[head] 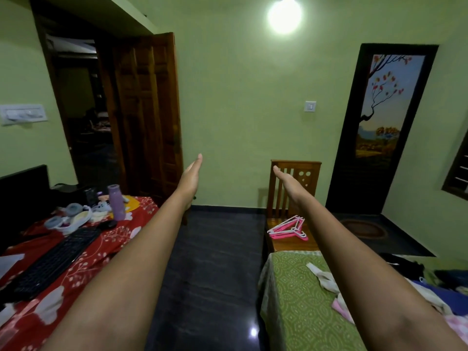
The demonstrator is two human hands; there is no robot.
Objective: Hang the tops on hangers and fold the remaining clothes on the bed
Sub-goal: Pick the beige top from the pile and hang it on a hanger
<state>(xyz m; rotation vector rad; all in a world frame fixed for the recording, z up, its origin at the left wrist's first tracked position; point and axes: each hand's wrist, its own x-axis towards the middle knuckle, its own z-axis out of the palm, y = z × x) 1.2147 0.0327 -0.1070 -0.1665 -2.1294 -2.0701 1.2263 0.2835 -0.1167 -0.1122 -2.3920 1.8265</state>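
Both my arms stretch straight out in front of me. My left hand and my right hand are flat with straight fingers, palms facing each other, holding nothing, high above the floor. A stack of pink and white hangers lies on the seat of a wooden chair below my right hand. The bed with a green patterned sheet is at the lower right. A heap of clothes in white, pink, blue and black lies on it, partly hidden by my right arm.
A table with a red floral cloth stands at the left with a black keyboard, a purple bottle and small items. A dark floor strip runs between table and bed. A wooden door stands open behind.
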